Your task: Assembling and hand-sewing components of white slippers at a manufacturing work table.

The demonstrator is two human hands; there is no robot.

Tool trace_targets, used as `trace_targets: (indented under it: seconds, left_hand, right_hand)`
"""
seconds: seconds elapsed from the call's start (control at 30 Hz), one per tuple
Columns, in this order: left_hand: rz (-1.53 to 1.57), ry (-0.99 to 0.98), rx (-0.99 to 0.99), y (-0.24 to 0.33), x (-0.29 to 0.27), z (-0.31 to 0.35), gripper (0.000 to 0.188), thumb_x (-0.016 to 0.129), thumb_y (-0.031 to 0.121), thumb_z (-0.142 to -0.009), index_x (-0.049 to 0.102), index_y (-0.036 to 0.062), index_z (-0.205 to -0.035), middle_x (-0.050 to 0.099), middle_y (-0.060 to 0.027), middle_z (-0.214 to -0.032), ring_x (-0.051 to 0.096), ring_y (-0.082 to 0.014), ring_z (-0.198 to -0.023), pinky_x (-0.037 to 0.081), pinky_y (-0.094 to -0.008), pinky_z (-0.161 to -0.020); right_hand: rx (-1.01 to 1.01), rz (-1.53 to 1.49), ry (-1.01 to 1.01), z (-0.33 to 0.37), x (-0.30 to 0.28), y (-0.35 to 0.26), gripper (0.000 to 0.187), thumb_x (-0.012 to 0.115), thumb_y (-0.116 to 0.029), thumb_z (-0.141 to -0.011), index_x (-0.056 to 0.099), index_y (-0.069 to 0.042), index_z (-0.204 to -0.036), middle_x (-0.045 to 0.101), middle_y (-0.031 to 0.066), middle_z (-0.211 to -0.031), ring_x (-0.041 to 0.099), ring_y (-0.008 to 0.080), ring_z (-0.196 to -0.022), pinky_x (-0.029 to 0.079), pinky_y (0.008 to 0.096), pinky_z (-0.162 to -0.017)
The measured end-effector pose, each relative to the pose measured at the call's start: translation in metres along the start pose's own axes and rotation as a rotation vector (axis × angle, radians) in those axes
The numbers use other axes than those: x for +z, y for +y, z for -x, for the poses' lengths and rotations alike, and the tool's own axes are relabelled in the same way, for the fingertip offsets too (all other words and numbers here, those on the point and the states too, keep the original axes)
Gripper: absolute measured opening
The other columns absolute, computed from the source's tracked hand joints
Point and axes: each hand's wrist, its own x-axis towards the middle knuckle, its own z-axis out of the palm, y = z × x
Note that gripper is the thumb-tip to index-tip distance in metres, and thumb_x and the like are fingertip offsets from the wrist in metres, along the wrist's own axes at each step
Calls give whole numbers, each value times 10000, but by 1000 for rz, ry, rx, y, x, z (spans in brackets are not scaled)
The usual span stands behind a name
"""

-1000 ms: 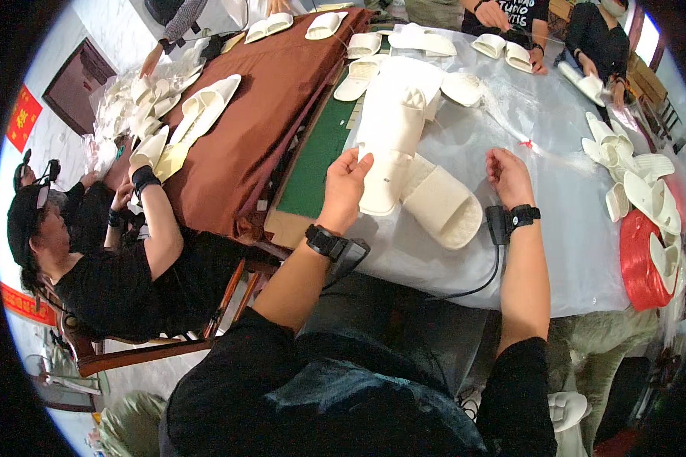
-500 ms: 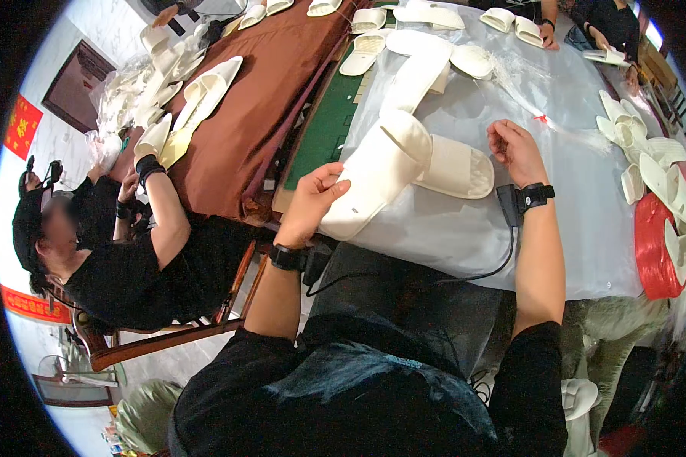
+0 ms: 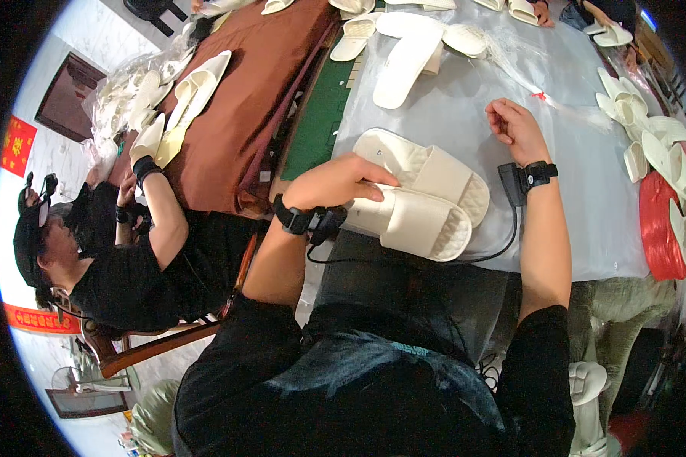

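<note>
Two cream open-toe slippers lie side by side at the near edge of the grey-covered table, insoles up and toes to the right. My left hand [image 3: 344, 181] grips the heel part of the nearer slipper [image 3: 425, 225], its thumb on top and some fingers hidden. The farther slipper [image 3: 459, 181] touches it and is partly covered by it. To the right of the pair, my right hand [image 3: 517, 131] hovers over the table with fingers loosely curled and nothing visible in them. Both my wrists wear black straps with small boxes and a cable.
Farther up the grey sheet [image 3: 556, 221] lie a sole-up slipper [image 3: 405, 70] and a bundle of clear strips [image 3: 545, 99]. At right, a slipper pile [image 3: 652, 145] adjoins a red roll [image 3: 663, 228]. A co-worker [image 3: 107, 266] sits left by a brown-covered table [image 3: 244, 114]; other people's hands show at the far side.
The slipper in my left hand has turned from sole-up to insole-up and come down beside the other one. My left hand has moved right; my right hand stays nearly in place.
</note>
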Motion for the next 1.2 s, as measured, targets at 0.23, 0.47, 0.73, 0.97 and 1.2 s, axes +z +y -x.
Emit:
trace_targets:
  seconds: [0.23,0.47,0.73,0.97,1.2]
  left_hand:
    - [-330,99,216,12,23,-38,676,773,186,-685,541,24,-1299,588,-207,-1199,542,-368,-1119,424,-427,-976]
    - [-211,541,149,15,68,-70,1091,781,50,-632,142,36,-1515,609,-230,-1093,569,-429,-1002,454,-445,-916]
    - [652,944,2,22,87,-108,940,679,39,-783,93,5,-1516,626,-208,-1170,623,-281,-1054,491,-355,-900]
    - [110,374,125,41,82,-89,991,767,112,-715,184,2,-1508,540,-214,-1303,528,-299,-1184,401,-344,-1004]
    - [343,160,-115,41,58,-73,849,778,39,-692,395,25,-1449,589,-87,-1244,548,-150,-1027,420,-260,-937]
  right_hand:
    - [-9,-13,-4,2,2,-2,192,558,-231,-963,620,-58,-910,553,-19,-745,479,52,-615,300,179,-457]
    - [-43,10,-2,5,-3,-1,184,584,-250,-933,634,-81,-881,563,-35,-737,490,47,-624,293,176,-466]
    - [-40,31,-15,10,2,-15,163,560,-255,-957,614,-110,-904,560,-62,-764,519,37,-668,331,177,-523]
    - [-121,50,-200,11,10,-15,184,548,-258,-956,597,-97,-882,680,30,-939,602,79,-806,369,190,-563]
    - [-44,135,-138,18,7,-22,170,538,-247,-958,590,-104,-884,667,19,-891,579,75,-776,313,166,-486]
